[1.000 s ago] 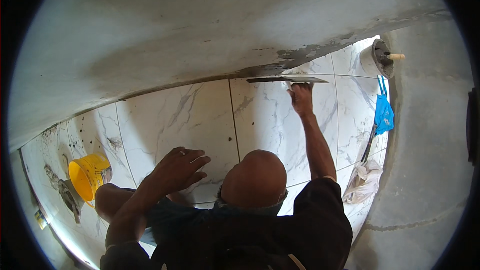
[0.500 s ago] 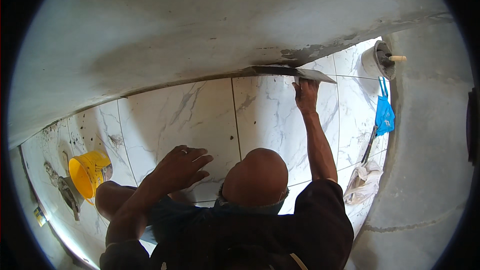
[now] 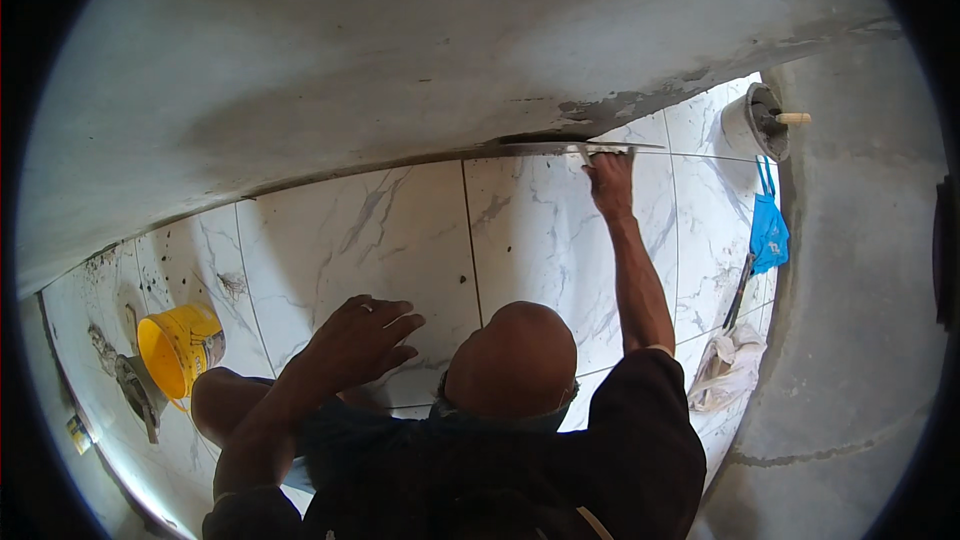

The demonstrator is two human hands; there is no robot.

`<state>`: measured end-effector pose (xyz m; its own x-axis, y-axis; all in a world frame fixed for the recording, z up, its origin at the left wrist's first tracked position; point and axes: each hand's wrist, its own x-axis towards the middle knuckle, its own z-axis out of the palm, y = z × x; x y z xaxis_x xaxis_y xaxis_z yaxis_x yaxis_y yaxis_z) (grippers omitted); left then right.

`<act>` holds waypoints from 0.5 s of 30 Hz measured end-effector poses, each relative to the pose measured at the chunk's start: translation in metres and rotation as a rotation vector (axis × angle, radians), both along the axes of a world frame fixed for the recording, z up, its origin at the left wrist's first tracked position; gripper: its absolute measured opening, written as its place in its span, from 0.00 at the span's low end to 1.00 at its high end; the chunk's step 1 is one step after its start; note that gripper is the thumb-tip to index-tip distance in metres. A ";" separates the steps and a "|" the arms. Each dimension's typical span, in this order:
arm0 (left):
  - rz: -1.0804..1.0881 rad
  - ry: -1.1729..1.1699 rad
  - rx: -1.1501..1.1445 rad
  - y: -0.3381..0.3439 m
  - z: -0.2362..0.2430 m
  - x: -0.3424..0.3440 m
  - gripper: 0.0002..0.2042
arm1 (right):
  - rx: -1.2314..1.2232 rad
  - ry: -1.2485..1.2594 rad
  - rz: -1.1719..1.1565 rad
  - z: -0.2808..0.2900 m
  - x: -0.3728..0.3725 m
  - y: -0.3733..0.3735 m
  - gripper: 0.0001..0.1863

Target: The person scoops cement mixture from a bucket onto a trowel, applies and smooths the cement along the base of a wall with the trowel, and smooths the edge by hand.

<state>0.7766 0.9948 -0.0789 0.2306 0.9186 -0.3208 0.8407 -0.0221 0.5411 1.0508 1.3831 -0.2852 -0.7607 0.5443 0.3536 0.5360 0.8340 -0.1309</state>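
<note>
My right hand reaches far forward and grips a long flat metal blade. The blade lies along the joint where the grey plastered wall meets the white marble-look floor tiles, under a patch of dark mortar. My left hand rests flat on a tile with fingers spread, a ring on one finger, holding nothing. A bald head and dark shirt fill the lower middle of the view.
A yellow bucket lies on its side at the left beside a mortar-caked trowel. At the right stand a white bucket with a wooden handle, a blue bag, a dark tool and a crumpled white sack.
My right hand has pushed the blade away from me, from the open tile up into the wall-floor joint. My left hand has stayed in place.
</note>
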 end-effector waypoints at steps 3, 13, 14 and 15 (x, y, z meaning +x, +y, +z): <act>-0.015 -0.015 -0.023 0.000 0.001 -0.001 0.20 | -0.034 0.121 -0.005 0.012 0.009 -0.008 0.11; -0.010 -0.011 -0.032 0.004 0.002 0.002 0.20 | -0.102 0.003 -0.039 -0.043 -0.009 -0.022 0.11; -0.009 -0.008 -0.034 0.003 0.003 0.002 0.20 | -0.044 0.008 -0.077 -0.042 -0.014 -0.020 0.11; -0.009 -0.017 -0.029 0.003 0.003 0.002 0.20 | 0.016 0.012 -0.117 -0.040 -0.016 -0.018 0.10</act>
